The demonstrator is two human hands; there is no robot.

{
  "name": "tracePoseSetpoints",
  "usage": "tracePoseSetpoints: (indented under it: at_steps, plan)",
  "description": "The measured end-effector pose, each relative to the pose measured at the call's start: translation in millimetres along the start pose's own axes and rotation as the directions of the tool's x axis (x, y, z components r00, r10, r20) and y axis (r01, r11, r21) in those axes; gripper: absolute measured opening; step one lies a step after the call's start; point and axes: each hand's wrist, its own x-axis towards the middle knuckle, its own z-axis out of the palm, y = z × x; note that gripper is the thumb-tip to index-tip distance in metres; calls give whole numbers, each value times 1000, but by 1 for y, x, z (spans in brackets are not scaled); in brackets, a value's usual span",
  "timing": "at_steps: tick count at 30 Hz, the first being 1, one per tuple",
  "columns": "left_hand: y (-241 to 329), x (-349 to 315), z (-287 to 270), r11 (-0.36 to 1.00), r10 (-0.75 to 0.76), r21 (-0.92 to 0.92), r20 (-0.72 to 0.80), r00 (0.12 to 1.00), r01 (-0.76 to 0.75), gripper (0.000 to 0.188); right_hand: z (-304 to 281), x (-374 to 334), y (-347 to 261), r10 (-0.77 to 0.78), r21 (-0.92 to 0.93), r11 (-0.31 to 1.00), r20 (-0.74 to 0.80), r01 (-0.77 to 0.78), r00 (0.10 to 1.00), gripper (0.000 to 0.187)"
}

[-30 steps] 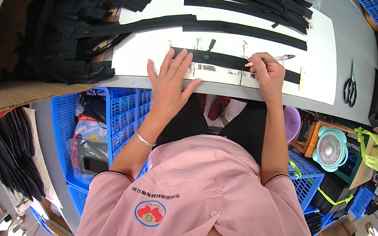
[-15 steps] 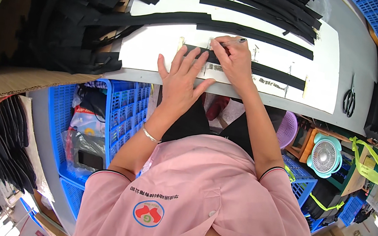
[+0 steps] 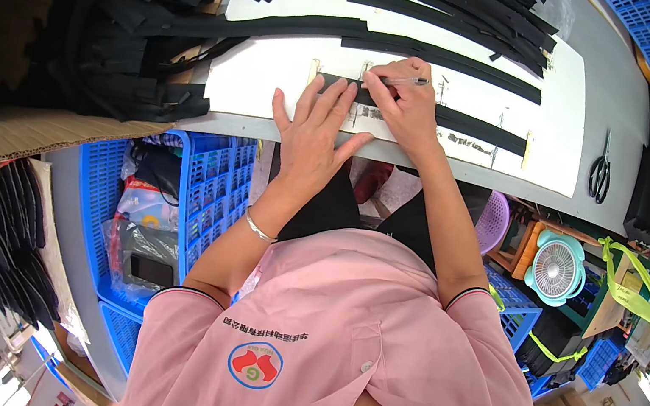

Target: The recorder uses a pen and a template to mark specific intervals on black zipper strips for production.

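A black fabric strip (image 3: 482, 129) lies along the near side of a white board (image 3: 552, 155) that has dark marks and scribbles. My left hand (image 3: 311, 134) rests open, its fingers spread and their tips pressing the strip's left end. Just to the right, my right hand (image 3: 406, 107) grips a pen (image 3: 411, 81) with its writing end down by the strip; the tip itself is hidden behind the fingers. Farther back, another black strip (image 3: 452, 62) lies on the board, its left end meeting a longer strip (image 3: 286, 24) that runs toward the box.
A cardboard box (image 3: 65, 138) heaped with black strips (image 3: 140, 26) stands at the left. More strips (image 3: 453, 1) lie at the board's far side. Black-handled scissors (image 3: 599, 176) rest on the grey table (image 3: 629, 108). A blue crate (image 3: 215, 193) and a small turquoise fan (image 3: 556, 269) are below.
The pen has tilted in my right hand, its upper end now lower and farther right. My left hand stays on the strip, almost unmoved.
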Motion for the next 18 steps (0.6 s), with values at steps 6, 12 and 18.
tracePoseSetpoints:
  at_steps: [6, 12, 18]
  plan:
    - [-2, -1, 3, 1000, 13, -3, -30, 999, -13, 67, -6, -1, -1, -43, 47, 998, 130, 37, 991, 17]
    - [-2, 0, 2, 1000, 13, 0, -23, 1000, -13, 67, -3, 0, 0, -94, 4, 996, 124, 94, 988, 16]
    - [1, 5, -5, 996, -10, -83, -12, 1000, 9, 58, -17, -8, -10, -54, -40, 998, 95, 58, 994, 10]
